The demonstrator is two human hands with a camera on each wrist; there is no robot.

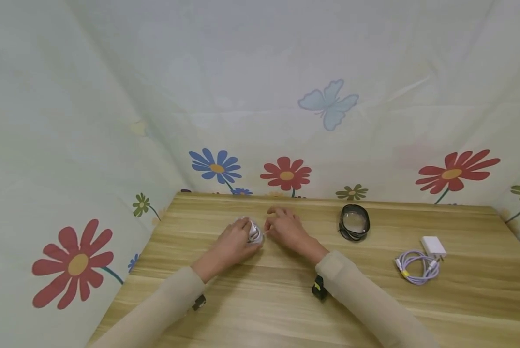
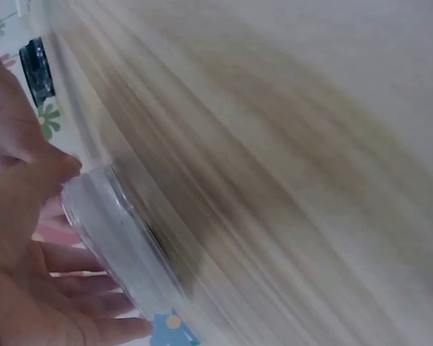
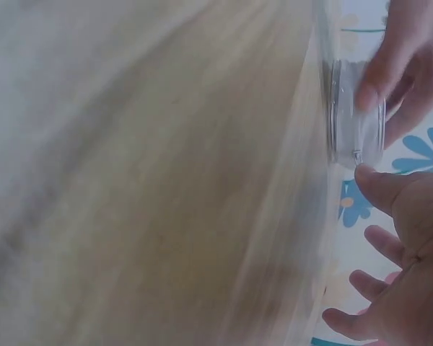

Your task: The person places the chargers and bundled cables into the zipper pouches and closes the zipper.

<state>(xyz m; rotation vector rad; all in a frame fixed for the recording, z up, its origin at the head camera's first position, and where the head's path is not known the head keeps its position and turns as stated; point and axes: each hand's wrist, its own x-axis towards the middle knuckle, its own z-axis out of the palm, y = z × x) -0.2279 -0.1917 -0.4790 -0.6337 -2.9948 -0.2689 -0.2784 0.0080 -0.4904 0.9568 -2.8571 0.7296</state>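
A clear round case [image 1: 254, 234] with something white and grey coiled inside lies on the wooden table, left of the middle. My left hand [image 1: 233, 241] grips it from the left, thumb on the near side and fingers over the far side. At the case's right edge, my right hand [image 1: 287, 231] pinches a small pull tab [image 3: 358, 156] between thumb and forefinger. The other right fingers are spread away from the case in the right wrist view. In the left wrist view the case's side wall [image 2: 115, 216] shows upright beside my left fingers.
Right of my hands stands a second clear case with black trim [image 1: 354, 222]. Farther right lie a coiled lilac cable [image 1: 416, 267] with a yellow tie and a white charger plug [image 1: 434, 247]. A flower-printed curtain [image 1: 260, 121] hangs along the back edge of the table [image 1: 260, 309].
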